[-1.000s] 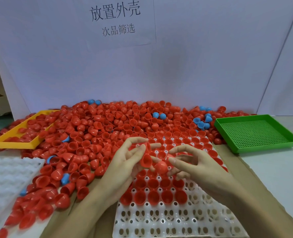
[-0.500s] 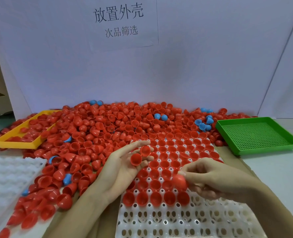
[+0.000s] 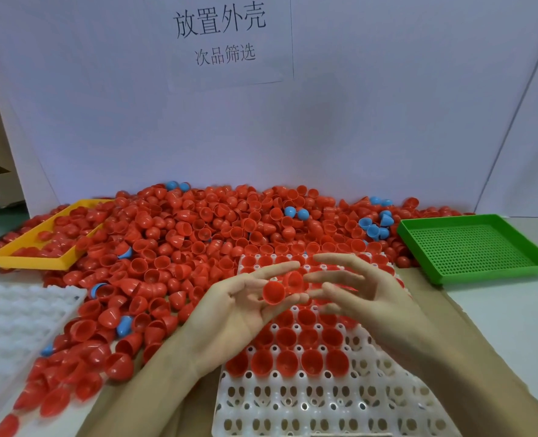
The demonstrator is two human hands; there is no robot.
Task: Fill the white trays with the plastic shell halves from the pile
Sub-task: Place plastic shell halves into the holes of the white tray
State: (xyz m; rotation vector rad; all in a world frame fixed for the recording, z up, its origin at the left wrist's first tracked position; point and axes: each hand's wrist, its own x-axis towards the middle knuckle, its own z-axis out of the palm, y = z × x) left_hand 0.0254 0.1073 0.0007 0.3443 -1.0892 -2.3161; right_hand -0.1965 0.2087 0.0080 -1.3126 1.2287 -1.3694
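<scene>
The left hand (image 3: 239, 307) lies palm up, fingers loosely curled under two red shells (image 3: 282, 287). The right hand (image 3: 356, 291), fingers spread and empty, reaches toward them. Below both sits the half-filled white tray (image 3: 324, 408); the pile (image 3: 198, 234) lies beyond.

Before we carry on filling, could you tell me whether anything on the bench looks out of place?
A few blue shells sit scattered through the otherwise red pile, and red shells have spilled into the yellow tray at the left. The green tray holds none.
</scene>
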